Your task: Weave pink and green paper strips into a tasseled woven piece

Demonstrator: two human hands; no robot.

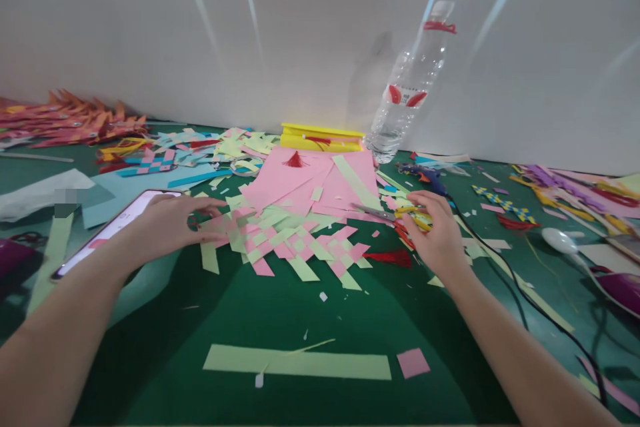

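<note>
My left hand point(173, 221) is open, its fingers spread at the left end of woven pink and pale green paper pieces point(295, 247). Whether those fingertips touch the paper I cannot tell. At the right end, my right hand point(443, 233) has its thumb and fingers around the yellow handles of scissors point(414, 217), whose blades point left over the paper. A red tassel point(393, 258) lies just below the scissors. Nearer to me are a flat pale green paper strip point(297, 361) and a small pink paper square point(413, 363).
Pink sheets point(300, 177) lie behind the weaving, before a yellow folded piece point(323, 136). A tilted plastic bottle point(407, 87) leans at the white wall. A phone point(113, 227) lies by my left wrist. A black cable point(500, 260) and glue gun point(617, 290) are on the right.
</note>
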